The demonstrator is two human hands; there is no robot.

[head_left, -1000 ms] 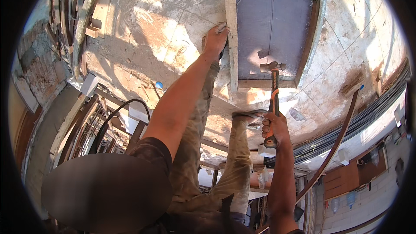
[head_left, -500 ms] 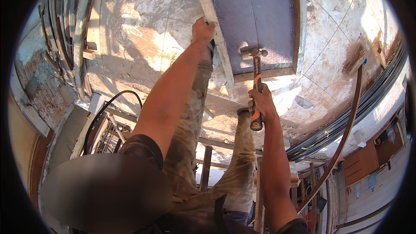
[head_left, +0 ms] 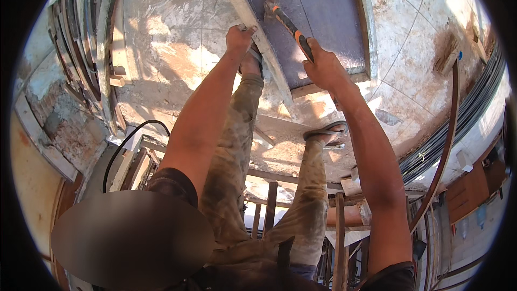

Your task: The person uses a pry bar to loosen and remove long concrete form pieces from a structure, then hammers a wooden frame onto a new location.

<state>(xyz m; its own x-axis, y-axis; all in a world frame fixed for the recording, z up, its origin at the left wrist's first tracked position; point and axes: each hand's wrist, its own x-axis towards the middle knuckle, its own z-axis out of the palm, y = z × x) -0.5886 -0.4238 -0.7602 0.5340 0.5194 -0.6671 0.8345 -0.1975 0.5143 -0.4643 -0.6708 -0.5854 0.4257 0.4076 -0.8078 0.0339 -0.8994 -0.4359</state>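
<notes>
My right hand (head_left: 325, 69) is closed round the handle of a hammer (head_left: 292, 31), black and orange with a metal head. The hammer points forward and left, its head over a dark panel (head_left: 336, 19) in a wooden frame, close to the left side piece. At that left piece, a pale wooden batten (head_left: 273, 64), my left hand (head_left: 238, 39) is closed with its fingertips against the outer edge. Whatever those fingers pinch is too small to make out. My left foot is right beside the batten, below that hand.
Long bent strips (head_left: 102, 37) stand at the left. A bundle of dark rods (head_left: 441, 145) curves along the right, with a long brown bar (head_left: 449, 113) crossing it. My right foot in a sandal (head_left: 326, 130) rests near the frame's lower end. A black hose (head_left: 116, 153) loops at lower left.
My right hand has moved forward, and the hammer has swung up and left across the panel towards the batten. My left hand stays at the batten, shifted slightly left in view.
</notes>
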